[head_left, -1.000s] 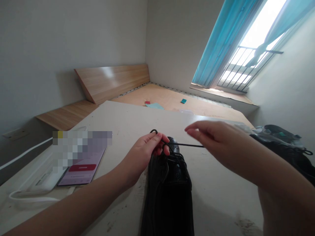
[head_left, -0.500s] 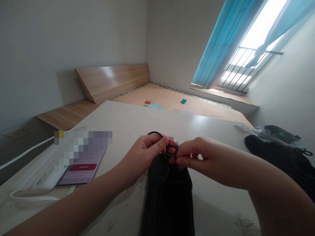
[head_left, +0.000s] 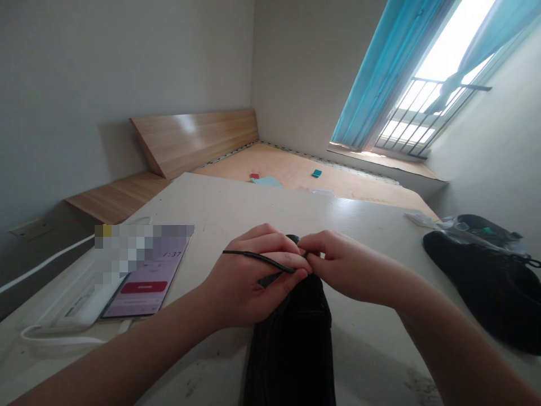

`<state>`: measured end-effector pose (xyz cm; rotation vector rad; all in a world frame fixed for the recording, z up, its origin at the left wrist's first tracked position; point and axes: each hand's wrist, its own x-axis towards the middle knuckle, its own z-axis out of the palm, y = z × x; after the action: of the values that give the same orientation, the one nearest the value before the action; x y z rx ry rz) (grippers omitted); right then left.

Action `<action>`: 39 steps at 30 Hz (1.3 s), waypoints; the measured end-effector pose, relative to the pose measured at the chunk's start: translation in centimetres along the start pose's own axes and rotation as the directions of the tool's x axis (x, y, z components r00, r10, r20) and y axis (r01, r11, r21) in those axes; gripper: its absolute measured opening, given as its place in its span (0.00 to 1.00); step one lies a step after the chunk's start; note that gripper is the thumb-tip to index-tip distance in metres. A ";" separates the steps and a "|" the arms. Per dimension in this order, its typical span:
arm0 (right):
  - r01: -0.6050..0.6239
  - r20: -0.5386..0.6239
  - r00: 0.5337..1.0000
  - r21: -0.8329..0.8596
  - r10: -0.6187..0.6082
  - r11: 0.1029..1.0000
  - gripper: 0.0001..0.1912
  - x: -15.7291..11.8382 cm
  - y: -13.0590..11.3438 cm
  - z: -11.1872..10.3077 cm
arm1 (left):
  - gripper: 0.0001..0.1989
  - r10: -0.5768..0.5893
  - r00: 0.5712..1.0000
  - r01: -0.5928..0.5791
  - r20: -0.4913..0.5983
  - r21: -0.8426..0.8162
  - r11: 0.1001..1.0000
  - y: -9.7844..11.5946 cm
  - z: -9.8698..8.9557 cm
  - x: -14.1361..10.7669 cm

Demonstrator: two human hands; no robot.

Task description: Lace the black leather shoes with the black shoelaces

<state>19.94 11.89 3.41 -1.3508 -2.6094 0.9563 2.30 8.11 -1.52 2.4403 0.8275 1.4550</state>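
- Your left hand (head_left: pixel 249 276) is clenched, holding the black lace (head_left: pixel 257 258) at the top of the black leather shoe (head_left: pixel 291 332), lower centre on the bench (head_left: pixel 253 203).
- Your right hand (head_left: pixel 350 268) pinches the lacing just beside it.
- You appear to be lacing; the free end needs guiding next.
- A second black shoe (head_left: pixel 486 282) lies right.

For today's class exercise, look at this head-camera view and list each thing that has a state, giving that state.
left hand: closed on the lace
right hand: fingers pinched together at the shoe's top
black shoelace: gripped, end sticking out left
black leather shoe: lying on the table
second black shoe: lying on the table, untouched
phone: screen lit
teal curtain: gathered beside the window
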 end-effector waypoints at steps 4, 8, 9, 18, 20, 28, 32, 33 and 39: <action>0.112 0.019 0.993 0.165 -0.117 0.980 0.08 0.2 0.1 -0.8 | 0.06 0.068 0.997 -0.072 0.044 0.102 0.992 -0.4 0.0 0.0; 0.120 0.075 0.982 0.465 -0.175 0.877 0.06 0.3 0.7 -1.5 | 0.07 0.136 0.990 -0.141 0.037 0.194 0.971 -0.7 -0.2 0.0; 0.114 0.092 0.976 0.551 -0.196 0.826 0.05 0.4 0.8 -1.6 | 0.08 0.145 0.989 -0.149 0.035 0.216 0.965 -0.8 -0.3 0.0; 0.095 0.146 0.934 0.780 -0.327 0.619 0.11 0.4 1.1 -1.1 | 0.11 0.107 0.994 -0.105 0.008 0.269 0.957 -0.9 -0.6 -0.1; 0.094 0.112 0.952 0.780 -0.286 0.619 0.10 0.2 0.9 -1.1 | 0.12 0.080 0.997 -0.071 -0.022 0.275 0.959 -0.9 -0.6 -0.1; 0.102 0.016 0.980 0.816 -0.198 0.569 0.13 0.5 0.9 -0.9 | 0.16 -0.019 0.999 0.028 -0.049 0.204 0.979 -1.4 -0.7 -0.5; 0.141 0.006 0.974 0.765 -0.225 0.629 0.15 0.6 0.3 -0.5 | 0.16 -0.025 0.997 0.041 -0.071 0.234 0.971 -1.3 -0.6 -0.7; 0.165 -0.020 0.974 0.740 -0.224 0.652 0.14 0.6 0.1 -0.4 | 0.16 -0.021 0.996 0.041 -0.082 0.249 0.968 -1.3 -0.6 -0.7; 0.289 -0.158 0.957 0.578 -0.243 0.763 0.12 0.0 -0.4 -0.1 | 0.15 -0.019 0.998 0.033 -0.064 0.235 0.971 -1.2 -0.5 -0.7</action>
<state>19.69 11.84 3.73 -0.8054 -2.0733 1.4680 1.19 8.63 -2.35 2.5507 1.1004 1.5069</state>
